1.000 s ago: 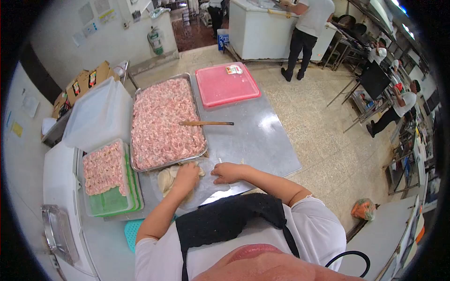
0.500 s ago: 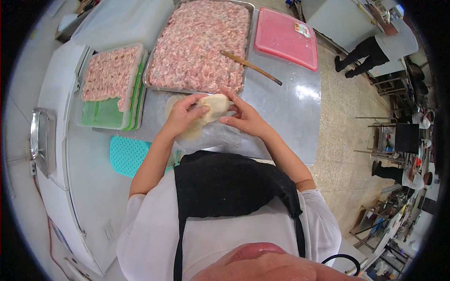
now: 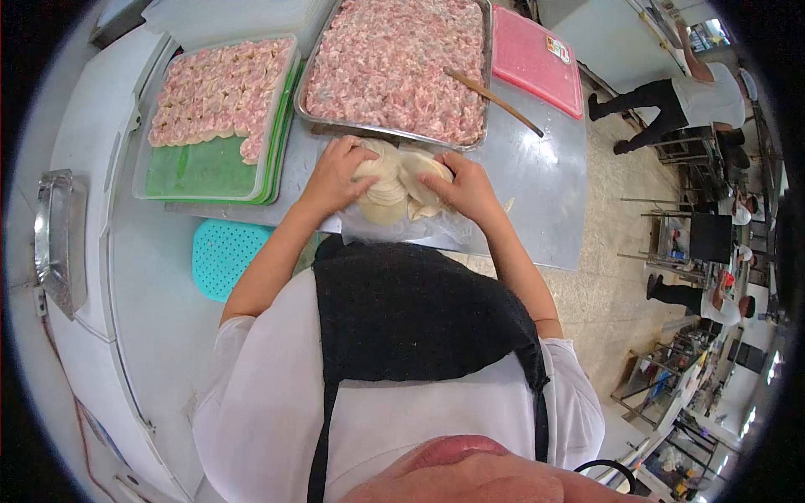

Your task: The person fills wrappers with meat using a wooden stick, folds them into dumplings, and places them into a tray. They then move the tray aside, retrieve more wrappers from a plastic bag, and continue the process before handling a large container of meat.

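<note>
Round, pale dough wrappers lie overlapping on a crumpled clear plastic bag at the table's near side. My left hand curls around the left side of the wrappers, fingers bent over them. My right hand grips some wrappers on the right, its thumb lying across their face. Just beyond my hands stands a large metal tray heaped with raw ground meat. A wooden stick, maybe a spoon handle, rests slanting over the tray's right edge.
Stacked green-bottomed plastic trays at left hold rows of meat-filled dumplings. A pink lid lies at the back right of the metal table. A turquoise perforated basket sits below left. Co-workers stand across the floor.
My hands have moved apart, from one pale wrapper held between them to the spread pile of wrappers. The view has shifted, and a distant co-worker has changed stance.
</note>
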Tool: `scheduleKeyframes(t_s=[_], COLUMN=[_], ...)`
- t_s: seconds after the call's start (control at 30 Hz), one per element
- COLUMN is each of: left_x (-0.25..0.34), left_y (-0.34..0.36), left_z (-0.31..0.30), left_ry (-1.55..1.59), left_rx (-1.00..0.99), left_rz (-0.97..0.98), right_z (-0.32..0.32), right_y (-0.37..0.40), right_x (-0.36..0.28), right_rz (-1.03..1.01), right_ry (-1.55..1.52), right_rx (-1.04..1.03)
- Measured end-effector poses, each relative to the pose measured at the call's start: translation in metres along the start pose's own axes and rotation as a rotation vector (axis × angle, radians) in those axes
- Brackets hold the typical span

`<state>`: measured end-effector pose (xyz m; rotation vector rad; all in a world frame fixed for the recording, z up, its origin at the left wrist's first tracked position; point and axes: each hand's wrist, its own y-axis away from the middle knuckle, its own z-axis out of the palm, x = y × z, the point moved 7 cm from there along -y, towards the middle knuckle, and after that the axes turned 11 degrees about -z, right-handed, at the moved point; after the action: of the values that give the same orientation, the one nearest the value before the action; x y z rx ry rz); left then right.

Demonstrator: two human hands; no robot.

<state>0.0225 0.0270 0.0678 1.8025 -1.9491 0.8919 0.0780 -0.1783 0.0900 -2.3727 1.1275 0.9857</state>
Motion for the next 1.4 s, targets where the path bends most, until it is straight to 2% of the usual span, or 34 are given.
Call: scheduleKeyframes(t_s=[0.03, 0.1, 0.17, 0.2, 0.23, 0.27, 0.3, 0.37, 0.4, 0.47, 0.5, 0.57, 0.6, 0.63, 0.67, 0.7, 0.77, 0.8, 0.83, 0.87, 0.9, 0.93, 0.97, 1.0, 1.03, 1.1, 1.13, 1.27, 1.33, 1.37, 1.4], left_x=[-0.008, -0.02, -0.029, -0.034, -0.039, -0.044, -0.045, -0.055, -0.054, -0.04, -0.045, -0.062, -0.061, -0.065, -0.067, -0.062, -0.039, -0.033, -0.018, -0.004, -0.001, 0.007, 0.013, 0.011, 0.009, -0.007, -0.014, -0.048, -0.053, -0.053, -0.06], left_y=[0.001, 0.012, 0.025, 0.029, 0.032, 0.033, 0.032, 0.027, 0.025, 0.024, 0.023, 0.018, 0.021, 0.024, 0.025, 0.025, 0.025, 0.023, 0.018, 0.014, 0.011, 0.009, 0.008, 0.005, 0.004, 0.007, 0.012, 0.036, 0.045, 0.045, 0.045], left_z=[0.001, -0.002, -0.004, -0.008, -0.012, -0.013, -0.015, -0.023, -0.02, -0.019, -0.018, -0.002, -0.005, -0.012, -0.017, -0.023, -0.035, -0.028, -0.019, -0.012, -0.005, 0.0, 0.003, 0.004, 0.005, 0.005, 0.006, 0.009, 0.004, 0.005, 0.002], left_ry=[0.032, 0.066, 0.079, 0.082, 0.245, 0.409, 0.415, 0.296, 0.298, -0.035, -0.03, 0.21, 0.215, 0.302, 0.389, 0.393, 0.449, 0.451, 0.467, 0.481, 0.479, 0.307, 0.134, 0.151, 0.147, 0.171, 0.178, 0.225, 0.099, 0.096, 0.264], left_rx=[-0.016, -0.012, -0.078, -0.076, -0.098, -0.121, -0.119, -0.05, -0.049, 0.169, 0.175, -0.053, -0.04, -0.032, -0.023, -0.014, 0.09, 0.09, 0.039, -0.01, -0.01, 0.045, 0.097, 0.07, 0.066, 0.102, 0.114, 0.115, 0.187, 0.186, 0.236], left_rz=[0.001, 0.006, 0.041, 0.05, 0.017, -0.019, -0.019, -0.147, -0.146, 0.008, 0.004, -0.162, -0.172, -0.27, -0.363, -0.366, -0.222, -0.225, -0.117, -0.008, -0.006, 0.061, 0.126, 0.071, 0.074, -0.011, -0.049, -0.166, -0.168, -0.161, -0.275], right_z=[0.006, 0.016, 0.022, 0.027, 0.027, 0.027, 0.024, 0.027, 0.034, 0.048, 0.056, 0.05, 0.045, 0.041, 0.031, 0.027, 0.016, 0.026, 0.04, 0.044, 0.047, 0.045, 0.038, 0.031, 0.033, 0.046, 0.052, 0.048, 0.029, 0.022, 0.011], right_y=[0.0, -0.002, 0.002, 0.007, 0.009, 0.012, 0.016, 0.023, 0.021, 0.017, 0.015, 0.009, 0.007, 0.006, 0.005, 0.005, 0.009, 0.011, 0.016, 0.019, 0.022, 0.019, 0.012, 0.006, -0.002, -0.02, -0.023, -0.019, -0.004, 0.001, 0.005], right_x=[-0.002, 0.001, 0.013, 0.026, 0.026, 0.027, 0.015, 0.002, -0.005, -0.005, 0.003, 0.007, 0.016, 0.021, 0.015, 0.007, -0.017, -0.02, -0.025, -0.03, -0.033, -0.032, -0.023, -0.013, -0.006, 0.031, 0.042, 0.052, 0.038, 0.036, 0.032], right_rz=[0.008, 0.037, 0.063, 0.071, 0.078, 0.077, 0.017, -0.038, -0.062, -0.089, -0.157, -0.239, -0.142, -0.042, -0.078, -0.084, -0.233, -0.282, -0.346, -0.396, -0.445, -0.448, -0.341, -0.233, -0.231, -0.096, -0.235, -0.249, -0.1, -0.098, -0.133], right_ry=[0.007, -0.251, -0.122, 0.109, 0.342, 0.35, 0.353, 0.354, 0.301, 0.253, 0.254, 0.263, 0.173, 0.082, 0.137, 0.142, 0.232, 0.249, 0.137, 0.151, 0.164, 0.164, 0.185, 0.203, 0.2, 0.393, 0.37, 0.358, 0.361, 0.36, 0.322], right_rx=[-0.002, 0.084, 0.072, 0.028, -0.018, -0.016, 0.032, 0.076, 0.068, 0.055, 0.112, 0.154, 0.05, -0.051, -0.022, -0.028, 0.106, 0.02, -0.117, -0.144, -0.17, -0.168, -0.112, -0.053, -0.049, -0.04, 0.084, 0.126, 0.019, 0.026, 0.095])
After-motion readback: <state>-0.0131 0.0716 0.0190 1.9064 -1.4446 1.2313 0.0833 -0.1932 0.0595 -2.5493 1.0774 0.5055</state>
